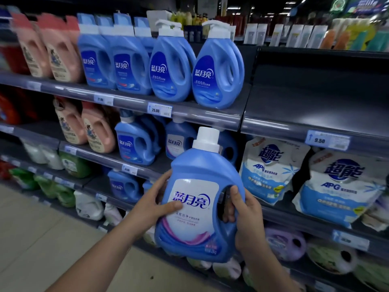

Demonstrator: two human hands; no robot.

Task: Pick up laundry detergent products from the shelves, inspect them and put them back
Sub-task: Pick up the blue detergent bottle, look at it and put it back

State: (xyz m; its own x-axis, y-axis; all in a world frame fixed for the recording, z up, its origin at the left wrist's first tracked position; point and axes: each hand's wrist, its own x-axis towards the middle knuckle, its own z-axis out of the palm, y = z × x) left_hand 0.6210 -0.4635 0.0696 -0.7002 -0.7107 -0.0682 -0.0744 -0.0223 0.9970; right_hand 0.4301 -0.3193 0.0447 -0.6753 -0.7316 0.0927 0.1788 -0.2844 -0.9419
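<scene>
Detergent bottle [195,167] stands near upright, cap topmost, left hand [156,199] and right hand [248,220] gripping it.

A supermarket laundry aisle; tiered shelves [294,102] with price tags [159,110]; rows of identical detergent bottles [216,72]

Dim shop aisle, wide-angle view, sharp at the centre and soft at the edges.

Light falls from above; the detergent bottle [200,205] in the middle is evenly lit and its label readable; the shelf edge [134,102] carries a pale sheen; the dark shelf board [315,91] at upper right lies in shadow with one faint glare patch; the pink bottles [48,49] at far left are smeared by blur; shelf lines bend towards the corners; the floor [42,228] is pale and soft.
</scene>
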